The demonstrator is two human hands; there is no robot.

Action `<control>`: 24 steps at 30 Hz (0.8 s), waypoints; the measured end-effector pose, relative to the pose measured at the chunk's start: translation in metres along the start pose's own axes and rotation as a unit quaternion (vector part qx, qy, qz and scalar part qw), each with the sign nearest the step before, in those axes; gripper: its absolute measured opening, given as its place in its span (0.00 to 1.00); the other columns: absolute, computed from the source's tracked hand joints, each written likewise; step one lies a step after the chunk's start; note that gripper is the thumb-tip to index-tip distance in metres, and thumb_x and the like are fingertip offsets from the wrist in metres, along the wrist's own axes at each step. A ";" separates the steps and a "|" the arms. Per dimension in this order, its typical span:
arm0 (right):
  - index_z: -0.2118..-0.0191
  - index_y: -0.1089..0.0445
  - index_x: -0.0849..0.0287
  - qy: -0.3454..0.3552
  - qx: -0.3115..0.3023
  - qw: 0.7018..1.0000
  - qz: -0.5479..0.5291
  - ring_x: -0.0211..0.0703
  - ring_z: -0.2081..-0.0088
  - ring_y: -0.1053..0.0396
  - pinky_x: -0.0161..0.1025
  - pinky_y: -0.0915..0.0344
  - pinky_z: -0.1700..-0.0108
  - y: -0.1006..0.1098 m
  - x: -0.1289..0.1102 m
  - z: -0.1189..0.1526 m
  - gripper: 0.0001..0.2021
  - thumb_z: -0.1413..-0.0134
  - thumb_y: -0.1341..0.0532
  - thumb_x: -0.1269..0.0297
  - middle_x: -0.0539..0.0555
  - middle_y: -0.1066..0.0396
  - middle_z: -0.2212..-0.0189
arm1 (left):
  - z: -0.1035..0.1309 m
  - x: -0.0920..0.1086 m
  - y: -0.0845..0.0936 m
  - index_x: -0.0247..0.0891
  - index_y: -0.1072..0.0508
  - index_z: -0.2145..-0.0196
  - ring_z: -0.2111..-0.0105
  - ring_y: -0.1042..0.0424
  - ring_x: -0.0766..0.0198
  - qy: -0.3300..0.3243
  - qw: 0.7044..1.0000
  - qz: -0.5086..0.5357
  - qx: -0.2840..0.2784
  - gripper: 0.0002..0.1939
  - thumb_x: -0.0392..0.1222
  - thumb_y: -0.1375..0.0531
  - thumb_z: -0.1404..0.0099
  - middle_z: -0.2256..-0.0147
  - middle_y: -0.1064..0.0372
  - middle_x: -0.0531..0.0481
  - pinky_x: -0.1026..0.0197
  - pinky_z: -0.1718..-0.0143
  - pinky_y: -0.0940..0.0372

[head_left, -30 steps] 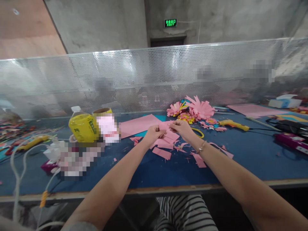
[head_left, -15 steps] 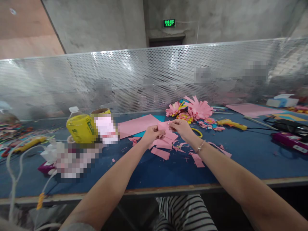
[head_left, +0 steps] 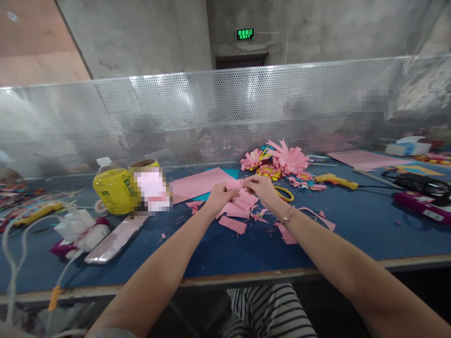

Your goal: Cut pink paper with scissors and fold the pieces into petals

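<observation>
Between my two hands, above the table, is a small piece of pink paper. My left hand pinches it from the left, thumb on the near side. The fingertips of my right hand are closed on its right end. Below them lie several cut pink paper strips and scraps. A large pink sheet rests behind my left hand, partly over a blue sheet. Just beyond my right hand are pink paper flowers with yellow and blue parts. The yellow handle of scissors shows beside my right wrist.
At left stand a yellow-labelled bottle, a tape roll, a phone and a power strip with white plugs. To the right are a yellow glue gun, a purple power strip and a tissue box. A perforated metal screen closes the back.
The pink paper, which stood up flat between my fingers, now looks folded or rolled narrower. My right hand has shifted slightly left, and the view has moved a little.
</observation>
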State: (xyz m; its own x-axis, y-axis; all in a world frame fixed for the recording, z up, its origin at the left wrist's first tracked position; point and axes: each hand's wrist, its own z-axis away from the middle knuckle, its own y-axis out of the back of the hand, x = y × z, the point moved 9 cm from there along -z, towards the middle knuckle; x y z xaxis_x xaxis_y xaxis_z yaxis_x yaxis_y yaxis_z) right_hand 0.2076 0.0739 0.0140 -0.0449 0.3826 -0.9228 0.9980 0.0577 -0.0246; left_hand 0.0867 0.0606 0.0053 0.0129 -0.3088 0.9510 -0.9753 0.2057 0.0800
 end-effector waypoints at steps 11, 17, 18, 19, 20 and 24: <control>0.76 0.35 0.62 0.003 0.048 0.998 -0.031 0.31 0.80 0.38 0.31 0.40 0.75 0.033 0.004 -0.015 0.09 0.61 0.42 0.60 0.50 0.33 0.79 | 0.000 -0.001 0.004 0.34 0.39 0.81 0.87 0.45 0.76 -0.002 1.000 0.011 -0.005 0.10 0.40 0.40 0.54 0.86 0.40 0.55 0.68 0.83 0.50; 0.69 0.33 0.65 -0.037 0.023 0.845 0.534 0.43 0.66 0.33 0.34 0.39 0.67 0.082 0.011 -0.031 0.12 0.53 0.50 0.64 0.60 0.30 0.69 | 0.002 -0.004 0.006 0.34 0.37 0.72 0.86 0.46 0.77 0.036 0.998 0.044 0.000 0.10 0.41 0.42 0.51 0.77 0.33 0.51 0.69 0.84 0.51; 0.71 0.32 0.66 -0.049 0.011 0.829 0.557 0.46 0.65 0.33 0.35 0.40 0.66 0.084 0.016 -0.031 0.10 0.57 0.46 0.65 0.62 0.30 0.70 | 0.002 -0.006 0.004 0.35 0.37 0.69 0.86 0.46 0.78 0.049 0.997 0.054 -0.008 0.10 0.41 0.43 0.50 0.75 0.33 0.51 0.69 0.84 0.51; 0.71 0.32 0.66 -0.067 -0.011 0.801 0.594 0.49 0.64 0.33 0.36 0.40 0.66 0.085 0.023 -0.029 0.10 0.60 0.44 0.65 0.63 0.30 0.69 | 0.003 -0.009 0.002 0.36 0.37 0.67 0.86 0.46 0.78 0.062 0.996 0.067 -0.015 0.11 0.40 0.44 0.50 0.73 0.33 0.51 0.69 0.84 0.51; 0.72 0.31 0.67 -0.085 -0.027 0.785 0.613 0.51 0.64 0.33 0.36 0.40 0.67 0.085 0.030 -0.028 0.10 0.63 0.42 0.66 0.65 0.30 0.70 | 0.003 -0.010 0.000 0.36 0.37 0.66 0.86 0.47 0.78 0.072 0.994 0.081 -0.021 0.11 0.39 0.44 0.49 0.73 0.34 0.52 0.70 0.84 0.51; 0.72 0.30 0.69 -0.123 -0.079 0.744 0.652 0.49 0.69 0.31 0.34 0.40 0.73 0.079 0.048 -0.023 0.12 0.65 0.43 0.65 0.66 0.29 0.71 | 0.005 -0.014 -0.002 0.39 0.34 0.63 0.87 0.53 0.79 0.109 0.984 0.136 -0.026 0.15 0.34 0.46 0.52 0.78 0.42 0.57 0.71 0.86 0.56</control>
State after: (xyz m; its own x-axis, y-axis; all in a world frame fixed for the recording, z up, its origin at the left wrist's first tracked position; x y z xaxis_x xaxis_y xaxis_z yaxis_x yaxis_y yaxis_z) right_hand 0.2837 0.1179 -0.0235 0.9856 0.0303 -0.1661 0.1683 -0.0997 0.9807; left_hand 0.0872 0.0603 -0.0095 -0.1955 -0.0301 0.9802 -0.9367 0.3018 -0.1776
